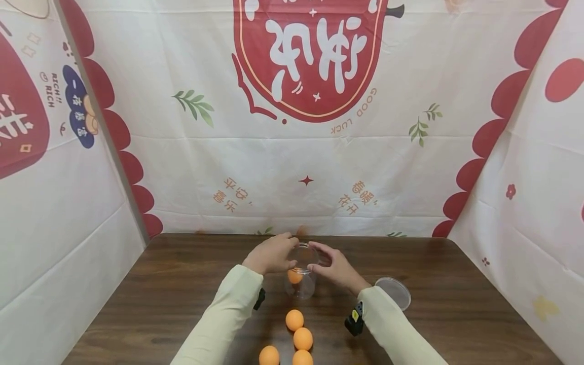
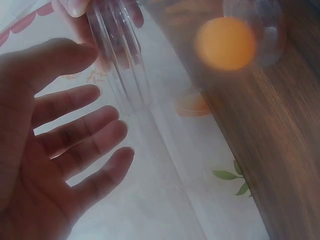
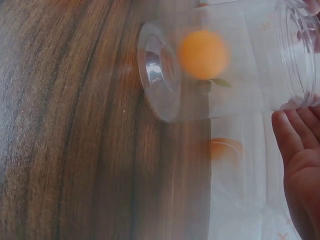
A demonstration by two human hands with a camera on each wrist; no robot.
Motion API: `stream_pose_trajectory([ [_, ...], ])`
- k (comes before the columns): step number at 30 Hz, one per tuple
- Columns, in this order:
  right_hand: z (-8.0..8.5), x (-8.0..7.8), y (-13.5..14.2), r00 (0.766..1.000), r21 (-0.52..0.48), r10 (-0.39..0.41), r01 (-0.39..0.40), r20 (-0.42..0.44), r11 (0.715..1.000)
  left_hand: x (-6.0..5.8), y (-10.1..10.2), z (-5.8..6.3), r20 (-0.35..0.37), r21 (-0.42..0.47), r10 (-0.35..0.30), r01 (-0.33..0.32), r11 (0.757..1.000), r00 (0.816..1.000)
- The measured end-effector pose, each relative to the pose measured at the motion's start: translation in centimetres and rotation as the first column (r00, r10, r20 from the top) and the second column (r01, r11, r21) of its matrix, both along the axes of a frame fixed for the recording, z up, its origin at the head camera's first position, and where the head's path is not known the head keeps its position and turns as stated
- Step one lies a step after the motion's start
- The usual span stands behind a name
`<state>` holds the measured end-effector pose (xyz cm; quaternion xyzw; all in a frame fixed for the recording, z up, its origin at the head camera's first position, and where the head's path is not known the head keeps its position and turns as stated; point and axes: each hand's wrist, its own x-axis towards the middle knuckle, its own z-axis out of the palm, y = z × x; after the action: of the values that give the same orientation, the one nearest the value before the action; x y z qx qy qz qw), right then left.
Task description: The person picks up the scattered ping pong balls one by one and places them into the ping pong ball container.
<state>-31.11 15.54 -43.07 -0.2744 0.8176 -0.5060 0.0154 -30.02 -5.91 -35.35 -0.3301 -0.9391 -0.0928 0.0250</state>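
Around the jar rim, wide-curled right hand

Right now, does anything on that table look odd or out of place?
One thing: the orange ball inside the clear jar hangs above the bottom with no visible support, blurred, so it is probably mid-fall. Nothing looks broken.

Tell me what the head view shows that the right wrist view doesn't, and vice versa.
Only the head view: the round clear lid on the table, four loose orange balls nearer the person, and the pale sleeves.

Only the right wrist view: the palm side of the right hand and a close look at the jar's base.

Both: the clear jar, an orange ball inside it, and the wooden table.
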Motion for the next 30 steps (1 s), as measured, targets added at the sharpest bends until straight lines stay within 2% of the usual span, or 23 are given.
stream_pose_trajectory([
  [5,0.0,0.0,0.0,1.0,0.003,-0.01,0.01,0.005,1.0,0.6,-0.5,0.2,-0.007,-0.007,-0.007,0.007,1.0,1.0],
  [12,0.0,-0.2,-0.1,1.0,0.0,-0.017,0.017,0.023,1.0,2.1,-2.2,0.9,-0.015,0.035,-0.036,0.036,0.999,0.999],
  [19,0.4,-0.3,0.4,0.999,-0.008,-0.023,0.023,0.023,1.0,3.1,-2.7,0.6,-0.048,0.03,-0.081,0.082,0.996,0.996],
  [24,0.6,-0.2,0.5,1.0,-0.018,-0.01,0.011,0.021,1.0,3.7,-2.2,-0.7,-0.027,0.002,-0.116,0.116,0.993,0.993],
  [30,0.3,-0.1,-0.2,1.0,-0.029,-0.001,0.002,0.022,1.0,4.7,-1.8,-3.8,0.05,-0.006,-0.163,0.163,0.987,0.985],
])
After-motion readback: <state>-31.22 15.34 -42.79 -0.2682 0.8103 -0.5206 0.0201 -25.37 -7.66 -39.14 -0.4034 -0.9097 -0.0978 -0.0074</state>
